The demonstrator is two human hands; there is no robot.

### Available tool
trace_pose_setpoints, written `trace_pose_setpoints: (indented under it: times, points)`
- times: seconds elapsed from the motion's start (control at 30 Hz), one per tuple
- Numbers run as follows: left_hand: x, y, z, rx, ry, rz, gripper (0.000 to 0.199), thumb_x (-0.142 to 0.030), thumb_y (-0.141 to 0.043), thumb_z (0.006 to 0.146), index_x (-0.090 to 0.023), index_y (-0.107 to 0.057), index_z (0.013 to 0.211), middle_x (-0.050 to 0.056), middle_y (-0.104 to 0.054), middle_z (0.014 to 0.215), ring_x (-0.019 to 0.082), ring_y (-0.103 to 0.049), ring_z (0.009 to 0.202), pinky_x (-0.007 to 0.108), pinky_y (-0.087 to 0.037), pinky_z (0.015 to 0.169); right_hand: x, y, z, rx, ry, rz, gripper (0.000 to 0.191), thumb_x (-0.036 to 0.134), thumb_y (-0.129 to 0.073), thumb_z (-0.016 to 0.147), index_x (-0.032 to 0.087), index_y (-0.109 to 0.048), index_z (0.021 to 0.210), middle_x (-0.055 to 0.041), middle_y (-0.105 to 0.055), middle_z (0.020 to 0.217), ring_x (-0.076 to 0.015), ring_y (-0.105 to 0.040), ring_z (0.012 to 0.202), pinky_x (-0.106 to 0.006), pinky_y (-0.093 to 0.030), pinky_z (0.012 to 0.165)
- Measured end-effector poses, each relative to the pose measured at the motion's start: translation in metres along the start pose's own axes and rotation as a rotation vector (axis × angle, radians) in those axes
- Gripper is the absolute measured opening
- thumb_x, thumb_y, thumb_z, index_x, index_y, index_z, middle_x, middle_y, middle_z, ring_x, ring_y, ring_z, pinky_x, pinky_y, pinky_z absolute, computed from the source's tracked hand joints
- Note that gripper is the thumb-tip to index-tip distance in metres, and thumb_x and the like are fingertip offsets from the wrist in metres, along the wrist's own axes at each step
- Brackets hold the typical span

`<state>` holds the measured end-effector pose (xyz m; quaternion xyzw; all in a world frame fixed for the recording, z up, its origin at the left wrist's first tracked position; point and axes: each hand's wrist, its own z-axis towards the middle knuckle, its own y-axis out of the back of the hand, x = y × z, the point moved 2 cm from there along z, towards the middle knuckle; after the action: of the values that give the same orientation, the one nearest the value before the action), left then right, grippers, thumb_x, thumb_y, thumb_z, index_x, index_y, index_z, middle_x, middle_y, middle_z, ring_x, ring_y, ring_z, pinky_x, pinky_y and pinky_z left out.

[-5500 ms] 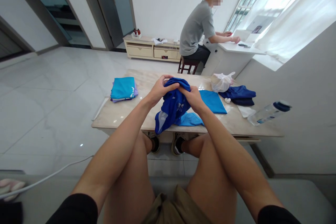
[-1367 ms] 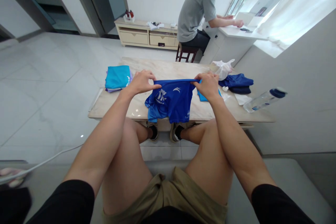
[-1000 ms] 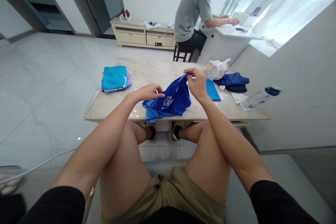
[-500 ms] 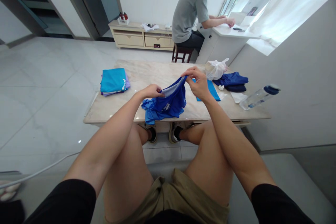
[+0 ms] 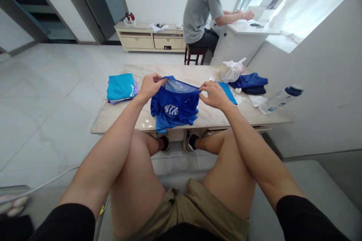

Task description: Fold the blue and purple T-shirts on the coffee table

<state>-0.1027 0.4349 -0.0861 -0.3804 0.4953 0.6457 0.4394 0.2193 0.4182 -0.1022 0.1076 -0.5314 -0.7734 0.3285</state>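
Between my hands a blue sports shirt [image 5: 181, 99] hangs with its upper edge stretched open, showing the paler inside. White lettering lies across its front, and its lower part rests in folds on the table [image 5: 124, 118]. My left hand [image 5: 152, 86] pinches the upper left corner of the edge. At the right end, my right hand [image 5: 211, 92] grips the same edge between thumb and fingers. Lighter blue cloth [image 5: 164, 125] shows beneath the shirt at the table's front edge; whether it is a separate piece I cannot tell.
Folded clothes [image 5: 121, 86] are stacked at the left. On the right are a flat blue cloth [image 5: 228, 93], a white plastic bag [image 5: 232, 70], dark blue clothing [image 5: 250, 83] and a clear bottle [image 5: 278, 101]. Another person [image 5: 202, 7] sits at a white counter [image 5: 246, 41] beyond.
My left hand has moved left and up, spreading the shirt's edge wider, so the lettering on the front now shows. My right hand has come slightly lower.
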Motion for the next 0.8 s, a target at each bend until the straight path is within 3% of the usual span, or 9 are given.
trace_pose_setpoints:
  times: [0.17, 0.3, 0.43, 0.57, 0.7, 0.8]
  points:
    - [-0.009, -0.001, -0.003, -0.072, -0.098, 0.19, 0.033, -0.048, -0.077, 0.085, -0.023, -0.061, 0.071, -0.001, -0.06, 0.066, 0.015, -0.053, 0.067, 0.027, -0.04, 0.063, 0.002, 0.004, 0.005, -0.112, -0.187, -0.051, 0.039, 0.038, -0.053, 0.113, 0.019, -0.087, 0.105, -0.0152, -0.081, 0.118, -0.0359, -0.067, 0.116, -0.052, -0.052, 0.107]
    - [-0.018, -0.003, -0.009, -0.075, -0.182, 0.412, 0.029, -0.046, -0.075, 0.086, -0.023, -0.065, 0.07, 0.001, -0.065, 0.067, 0.019, -0.059, 0.071, 0.031, -0.045, 0.069, -0.001, 0.005, 0.01, -0.251, -0.345, -0.061, 0.035, 0.036, -0.056, 0.112, 0.02, -0.086, 0.103, -0.0163, -0.08, 0.112, -0.0371, -0.067, 0.117, -0.052, -0.052, 0.107]
    - [-0.024, -0.006, -0.013, -0.03, -0.213, 0.441, 0.022, -0.039, -0.075, 0.084, -0.024, -0.064, 0.072, 0.003, -0.071, 0.074, 0.021, -0.065, 0.077, 0.032, -0.05, 0.075, 0.001, 0.007, 0.012, -0.333, -0.366, 0.003, 0.025, 0.03, -0.06, 0.107, 0.021, -0.083, 0.106, -0.0159, -0.078, 0.112, -0.0371, -0.066, 0.117, -0.054, -0.053, 0.11]
    - [-0.022, -0.006, -0.011, 0.013, -0.161, 0.392, 0.021, -0.034, -0.075, 0.085, -0.024, -0.06, 0.073, 0.0, -0.065, 0.071, 0.02, -0.063, 0.075, 0.031, -0.05, 0.074, 0.005, 0.009, 0.017, -0.381, -0.323, 0.127, 0.024, 0.023, -0.056, 0.104, 0.024, -0.079, 0.112, -0.0141, -0.076, 0.118, -0.0342, -0.065, 0.12, -0.053, -0.052, 0.115]
    - [-0.016, -0.01, -0.012, 0.075, -0.044, 0.129, 0.034, -0.052, -0.068, 0.101, -0.025, -0.056, 0.084, -0.003, -0.054, 0.069, 0.017, -0.056, 0.067, 0.028, -0.049, 0.065, 0.009, 0.006, 0.022, -0.38, -0.366, 0.436, 0.031, 0.037, -0.062, 0.106, 0.026, -0.07, 0.133, -0.0076, -0.074, 0.107, -0.0275, -0.068, 0.102, -0.045, -0.061, 0.1]
    - [-0.017, -0.013, -0.011, -0.028, -0.073, -0.033, 0.055, -0.079, -0.058, 0.105, -0.025, -0.058, 0.095, -0.001, -0.057, 0.078, 0.018, -0.064, 0.076, 0.03, -0.055, 0.068, 0.02, 0.0, 0.021, -0.258, -0.434, 0.711, 0.047, 0.056, -0.062, 0.108, 0.028, -0.062, 0.145, -0.0005, -0.068, 0.089, -0.0226, -0.064, 0.081, -0.038, -0.061, 0.079]
